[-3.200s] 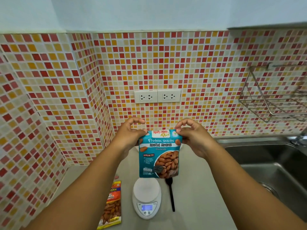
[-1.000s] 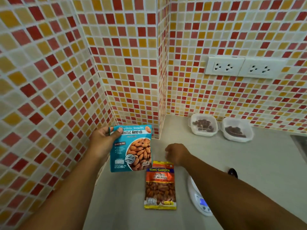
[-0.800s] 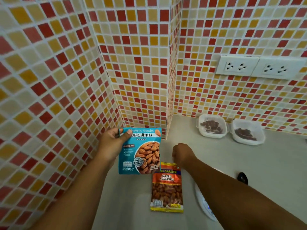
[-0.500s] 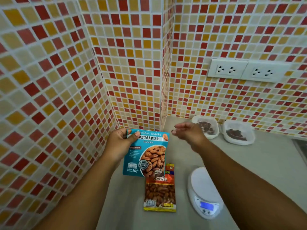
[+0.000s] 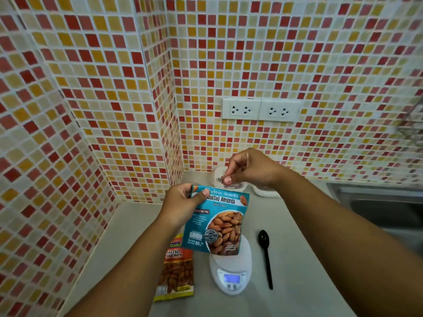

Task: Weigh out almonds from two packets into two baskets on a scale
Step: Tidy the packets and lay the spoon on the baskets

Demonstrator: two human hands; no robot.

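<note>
Head view, centre frame: left hand [image 5: 183, 203] pinches the blue roasted almonds packet [image 5: 218, 221] above the scale [image 5: 230, 274], while right hand [image 5: 249, 171] fingers [image 5: 226, 179] are pinched together near its top. Opening looks under way; tearing comes next.

A black spoon [image 5: 265, 252] lies flat on the grey counter [image 5: 297, 282]. Two white wall sockets [image 5: 261, 109] sit side by side on the wall of little red, orange and yellow tiles [image 5: 91, 88]. A steel sink [image 5: 386, 209] is on the right.
</note>
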